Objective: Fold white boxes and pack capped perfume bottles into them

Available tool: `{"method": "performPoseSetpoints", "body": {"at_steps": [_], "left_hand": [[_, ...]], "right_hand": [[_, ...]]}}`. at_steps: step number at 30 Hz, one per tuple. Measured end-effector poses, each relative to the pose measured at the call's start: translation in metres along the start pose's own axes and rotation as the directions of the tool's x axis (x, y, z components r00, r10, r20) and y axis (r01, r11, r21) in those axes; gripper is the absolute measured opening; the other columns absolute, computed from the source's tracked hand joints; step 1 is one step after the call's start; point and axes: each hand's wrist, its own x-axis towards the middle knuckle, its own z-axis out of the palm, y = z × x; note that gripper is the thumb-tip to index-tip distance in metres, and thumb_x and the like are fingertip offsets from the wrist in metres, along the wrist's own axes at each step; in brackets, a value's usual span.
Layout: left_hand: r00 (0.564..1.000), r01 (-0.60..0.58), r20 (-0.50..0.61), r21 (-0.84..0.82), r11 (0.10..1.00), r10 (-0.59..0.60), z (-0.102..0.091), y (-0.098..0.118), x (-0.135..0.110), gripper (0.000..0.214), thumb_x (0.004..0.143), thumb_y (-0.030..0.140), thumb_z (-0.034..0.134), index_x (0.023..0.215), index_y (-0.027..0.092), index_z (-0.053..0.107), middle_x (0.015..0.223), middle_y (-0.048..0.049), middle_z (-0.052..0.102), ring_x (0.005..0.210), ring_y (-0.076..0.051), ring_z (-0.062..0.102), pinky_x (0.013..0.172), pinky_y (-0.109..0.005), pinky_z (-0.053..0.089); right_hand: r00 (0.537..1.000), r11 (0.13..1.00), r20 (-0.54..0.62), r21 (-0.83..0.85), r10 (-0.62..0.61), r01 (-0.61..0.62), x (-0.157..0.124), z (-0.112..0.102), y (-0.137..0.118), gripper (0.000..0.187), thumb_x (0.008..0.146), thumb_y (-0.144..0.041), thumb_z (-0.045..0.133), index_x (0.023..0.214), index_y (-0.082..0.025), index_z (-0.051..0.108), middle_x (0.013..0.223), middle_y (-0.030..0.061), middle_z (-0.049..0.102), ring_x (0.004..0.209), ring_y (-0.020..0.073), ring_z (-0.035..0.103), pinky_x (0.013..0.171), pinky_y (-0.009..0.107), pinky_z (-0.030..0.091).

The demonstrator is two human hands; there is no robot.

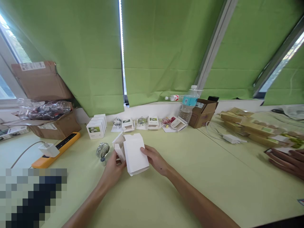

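A white cardboard box (136,153) is held tilted above the table, its plain side facing me. My left hand (114,167) grips its left part, where a folded white cardboard piece (119,148) shows; I cannot tell if that is a flap or an insert. My right hand (155,158) is closed on the right edge, thumb on the front panel. Just left of the box stands a round clear glass bottle (103,149) with a small silvery cap (103,161) by it. Behind, a row of small white boxes (96,126) stands upright.
Along the wall are bottles with small boxes (142,121), a large water bottle (189,106) and a brown carton (203,112). At left lie an orange power strip (57,150) and an open carton (54,128). Another person's hand (287,161) rests at far right, near yellowish boxes (258,129).
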Motion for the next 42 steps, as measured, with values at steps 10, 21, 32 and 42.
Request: {"method": "performPoseSetpoints", "body": {"at_steps": [10,21,32,42], "left_hand": [[0.998,-0.021,-0.054,0.072,0.997,0.025,-0.004,0.000,0.003,0.044,0.080,0.034,0.057,0.120,0.022,0.047,0.115,-0.0080,0.059,0.093,-0.021,0.062,0.080,-0.036,0.051],[0.995,-0.046,-0.085,0.008,0.999,0.047,-0.005,0.001,0.002,0.045,0.077,0.021,0.054,0.121,0.021,0.048,0.120,-0.0082,0.059,0.106,-0.022,0.059,0.087,-0.038,0.050],[0.997,-0.068,-0.031,0.000,0.998,0.068,-0.009,0.004,-0.001,0.052,0.074,0.017,0.057,0.124,0.022,0.047,0.120,-0.0095,0.059,0.109,-0.025,0.057,0.084,-0.037,0.050],[0.998,-0.058,0.008,-0.069,0.996,0.058,-0.008,0.003,-0.001,0.046,0.075,0.025,0.059,0.120,0.021,0.051,0.119,-0.0092,0.060,0.108,-0.025,0.058,0.088,-0.039,0.049]], "right_hand": [[0.999,0.999,-0.034,-0.046,-0.031,0.029,0.001,-0.004,0.000,0.029,0.081,-0.045,0.061,0.091,-0.017,0.061,0.094,0.0052,0.063,0.090,0.0204,0.057,0.082,0.034,0.042],[0.996,0.943,0.048,-0.322,-0.070,0.082,-0.003,-0.004,-0.008,0.033,0.077,-0.045,0.065,0.099,-0.019,0.066,0.099,0.0058,0.065,0.090,0.0218,0.058,0.078,0.034,0.044],[0.982,0.934,0.186,-0.354,0.023,0.045,-0.005,-0.009,-0.010,0.038,0.069,-0.035,0.074,0.102,-0.019,0.066,0.103,0.0069,0.066,0.092,0.0219,0.060,0.082,0.037,0.047],[0.935,0.904,0.342,-0.423,0.091,0.067,-0.008,-0.003,-0.013,0.048,0.065,-0.024,0.073,0.112,-0.023,0.064,0.103,0.0036,0.068,0.099,0.0257,0.060,0.089,0.040,0.045]]}}
